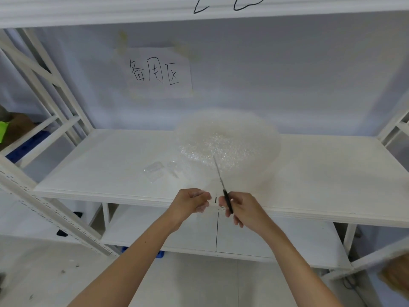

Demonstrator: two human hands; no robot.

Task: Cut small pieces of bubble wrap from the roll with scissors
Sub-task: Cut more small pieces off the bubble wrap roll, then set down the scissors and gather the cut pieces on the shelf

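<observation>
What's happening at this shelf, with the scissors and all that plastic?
A person is cutting bubble wrap. The right hand grips black-handled scissors, blades pointing away toward the big roll of bubble wrap standing on the white shelf. The left hand pinches the loose end of the sheet just beside the scissors, at the shelf's front edge. A few small cut pieces already lie on the shelf left of the roll. A handwritten paper sign is taped to the wall behind.

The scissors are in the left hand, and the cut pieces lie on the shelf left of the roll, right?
Not quite. The head view shows the scissors in the right hand, not the left. The cut pieces do lie on the shelf left of the roll.
</observation>
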